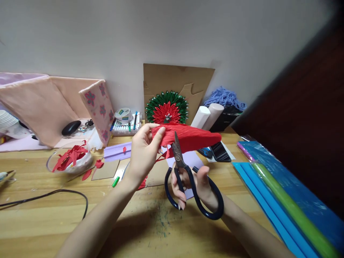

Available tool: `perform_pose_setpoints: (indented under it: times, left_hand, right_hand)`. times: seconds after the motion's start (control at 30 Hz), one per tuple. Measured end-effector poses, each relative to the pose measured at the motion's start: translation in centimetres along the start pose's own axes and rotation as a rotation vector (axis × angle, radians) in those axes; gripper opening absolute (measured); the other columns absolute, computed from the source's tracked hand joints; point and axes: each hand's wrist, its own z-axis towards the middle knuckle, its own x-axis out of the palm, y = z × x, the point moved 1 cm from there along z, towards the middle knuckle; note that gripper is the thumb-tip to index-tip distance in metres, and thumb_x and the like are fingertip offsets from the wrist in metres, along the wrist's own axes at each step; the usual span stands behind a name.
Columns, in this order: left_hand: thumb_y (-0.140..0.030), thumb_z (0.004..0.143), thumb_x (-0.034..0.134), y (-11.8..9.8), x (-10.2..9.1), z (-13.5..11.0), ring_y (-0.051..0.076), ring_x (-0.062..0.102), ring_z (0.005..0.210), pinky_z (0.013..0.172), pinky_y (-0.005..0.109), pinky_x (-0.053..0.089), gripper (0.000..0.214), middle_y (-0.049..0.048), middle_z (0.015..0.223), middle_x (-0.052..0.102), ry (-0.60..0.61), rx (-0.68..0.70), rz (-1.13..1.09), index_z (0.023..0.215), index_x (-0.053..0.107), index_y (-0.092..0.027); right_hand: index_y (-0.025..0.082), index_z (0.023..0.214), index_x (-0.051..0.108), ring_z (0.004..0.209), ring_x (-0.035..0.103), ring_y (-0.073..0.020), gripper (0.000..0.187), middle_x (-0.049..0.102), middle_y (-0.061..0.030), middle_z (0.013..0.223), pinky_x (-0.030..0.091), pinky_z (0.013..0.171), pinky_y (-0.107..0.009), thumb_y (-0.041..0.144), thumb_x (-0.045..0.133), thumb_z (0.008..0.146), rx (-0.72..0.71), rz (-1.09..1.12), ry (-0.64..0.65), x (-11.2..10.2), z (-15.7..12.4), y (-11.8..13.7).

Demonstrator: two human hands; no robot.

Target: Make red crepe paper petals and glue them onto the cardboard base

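Observation:
My left hand (146, 150) pinches one end of a folded piece of red crepe paper (188, 138), which stretches off to the right above the table. In my right hand (195, 184) is a pair of scissors (178, 156) with dark loop handles, its fingers and thumb through the loops. The blades point up and lie against the lower edge of the crepe paper, close to my left thumb. A narrow red strip dangles below the paper near the blades. Behind it, a green and red paper flower (168, 107) stands in front of a cardboard sheet (178, 75).
A clear bowl (49, 163) of red scraps stands at left, beside a black cable (59, 191). Markers (129, 125) and tape (123, 114) sit behind my left hand. A phone (220, 152) lies right of the scissors. Blue and green paper rolls (282, 186) line the right edge.

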Motion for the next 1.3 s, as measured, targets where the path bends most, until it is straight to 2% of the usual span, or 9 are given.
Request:
perform_pose_setpoints:
  times: [0.23, 0.6, 0.73, 0.87, 0.97, 1.13, 1.3]
  left_hand:
    - [-0.037, 0.081, 0.062, 0.1, 0.1, -0.1, 0.008, 0.049, 0.045, 0.039, 0.018, 0.034, 0.020, -0.0040, 0.056, 0.055, -0.033, 0.008, -0.006, 0.085, 0.057, -0.019]
    - [-0.037, 0.078, 0.066, -0.2, -0.7, 0.4, 0.008, 0.051, 0.055, 0.049, 0.018, 0.039, 0.021, -0.0021, 0.065, 0.058, -0.019, 0.035, -0.003, 0.082, 0.060, -0.017]
    - [-0.037, 0.076, 0.067, -0.4, -1.4, 0.8, 0.010, 0.056, 0.061, 0.056, 0.020, 0.044, 0.022, 0.0006, 0.072, 0.064, 0.051, 0.000, -0.031, 0.081, 0.061, -0.017]
    - [-0.038, 0.071, 0.072, -0.7, -2.2, 1.4, 0.011, 0.057, 0.060, 0.054, 0.020, 0.044, 0.024, 0.0019, 0.069, 0.065, 0.113, -0.056, -0.036, 0.075, 0.061, -0.016]
    - [-0.039, 0.069, 0.073, -0.7, -2.6, 1.7, 0.010, 0.056, 0.056, 0.052, 0.020, 0.042, 0.027, 0.0015, 0.065, 0.064, 0.173, -0.085, -0.033, 0.070, 0.060, -0.015]
    - [-0.039, 0.067, 0.074, -0.7, -2.4, 1.7, 0.009, 0.054, 0.054, 0.050, 0.019, 0.042, 0.030, 0.0001, 0.061, 0.062, 0.254, -0.129, -0.041, 0.066, 0.056, -0.015]
    - [-0.038, 0.068, 0.074, -0.7, -2.1, 1.6, 0.009, 0.054, 0.053, 0.050, 0.019, 0.043, 0.030, -0.0007, 0.061, 0.061, 0.280, -0.144, -0.058, 0.065, 0.054, -0.015]
  right_hand:
    - [0.018, 0.079, 0.047, 0.033, 0.041, -0.0071, 0.075, 0.042, 0.0083, 0.045, 0.038, 0.036, -0.020, 0.088, 0.033, 0.058, -0.011, -0.049, -0.081, -0.1, -0.3, -0.2]
    - [0.017, 0.077, 0.046, 0.030, 0.036, -0.0047, 0.074, 0.039, 0.0097, 0.044, 0.034, 0.032, -0.018, 0.088, 0.038, 0.057, 0.003, -0.143, -0.087, -0.2, -0.3, -0.1]
    - [0.017, 0.075, 0.046, 0.030, 0.033, -0.0041, 0.075, 0.038, 0.0099, 0.043, 0.032, 0.030, -0.017, 0.089, 0.041, 0.053, 0.031, -0.196, -0.098, 0.2, -0.4, 0.7]
    - [0.017, 0.074, 0.046, 0.031, 0.031, -0.0034, 0.075, 0.037, 0.0103, 0.043, 0.032, 0.031, -0.017, 0.089, 0.045, 0.050, 0.084, -0.244, -0.089, 0.4, -0.7, 1.6]
    - [0.016, 0.079, 0.047, 0.034, 0.036, -0.0048, 0.077, 0.040, 0.0084, 0.047, 0.033, 0.035, -0.017, 0.089, 0.037, 0.055, 0.096, -0.304, -0.033, 0.1, -1.1, 1.6]
    - [0.016, 0.088, 0.048, 0.045, 0.044, -0.0082, 0.080, 0.045, 0.0045, 0.056, 0.040, 0.045, -0.022, 0.087, 0.021, 0.063, 0.039, -0.364, 0.032, -0.2, -1.6, 0.7]
    - [0.017, 0.085, 0.046, 0.042, 0.042, -0.0071, 0.076, 0.042, 0.0059, 0.054, 0.038, 0.042, -0.020, 0.087, 0.027, 0.063, 0.069, -0.333, 0.004, 0.0, -1.5, 0.7]
